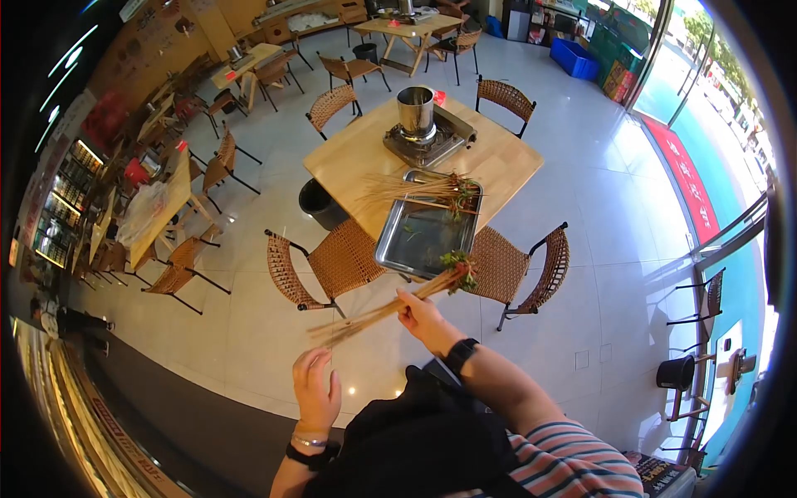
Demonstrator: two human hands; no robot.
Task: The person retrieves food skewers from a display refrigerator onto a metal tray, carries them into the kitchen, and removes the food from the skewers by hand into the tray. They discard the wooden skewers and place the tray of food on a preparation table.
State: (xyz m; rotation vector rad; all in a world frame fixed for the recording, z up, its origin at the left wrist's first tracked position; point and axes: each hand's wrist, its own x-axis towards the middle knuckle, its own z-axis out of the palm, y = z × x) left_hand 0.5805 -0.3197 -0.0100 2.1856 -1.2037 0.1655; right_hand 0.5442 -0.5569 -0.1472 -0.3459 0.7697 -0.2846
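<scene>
- Silver metal is making up the tray (413, 249), which is lying over the near corner of a wooden table (510, 158).
- On the near side of the tray, the right hand (419, 315) is holding a bundle of sticks (378, 314); its fingers are pinching them around the middle, and the leafy ends are overlapping the tray's near right corner.
- Nearer the person than the tray and to its left, the left hand (315, 390) is hovering by the bare stick ends, its fingers lying close together with the thumb apart; whether it is touching them cannot be told.
- Across the tray's far part, more leafy sticks (419, 189) are lying.
- Just beyond the tray, a portable stove (452, 135) is bearing a metal pot (415, 114).
- Left and right of the tray, a left chair (344, 259) and a right chair (500, 259) are standing close in, crowding the table; a black bin (313, 207) is standing farther left.
- Well right of the tray, a red mat (681, 176) is showing pale characters, too small to read.
</scene>
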